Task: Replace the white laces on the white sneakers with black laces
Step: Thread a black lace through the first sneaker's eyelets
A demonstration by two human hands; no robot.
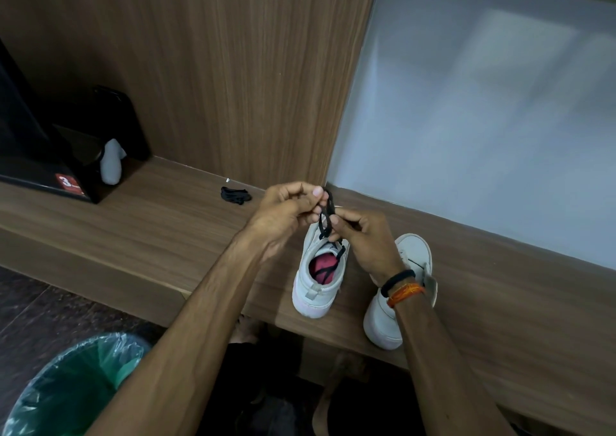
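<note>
Two white sneakers are set on a long wooden shelf, which is backed by a wood panel on the left and a pale grey wall on the right. At the far left of the shelf a black box is stood, and a green-lined bin is seen on the floor below the shelf's front edge.

The near sneaker is placed with its heel toward the person and its long axis running away toward the wall, so the lacing is reached from behind and above. The second sneaker is laid just beside it on the right, partly hidden by the right forearm; no lace can be made out on it.

Both hands are held close together directly above the near sneaker's tongue. The black lace is pinched by the left hand at its upper loop and by the right hand lower down, close to the eyelets; neither hand is nearer by much. The lace rises roughly upright between them, and a loose part is dropped into the shoe's red-lined opening.

A spare bundle of black lace is left on the shelf, well apart to the left. Open shelf is available on that side; to the right, room is limited by the second sneaker. The step is judged to be the tying or tightening of the top of the lacing.
</note>
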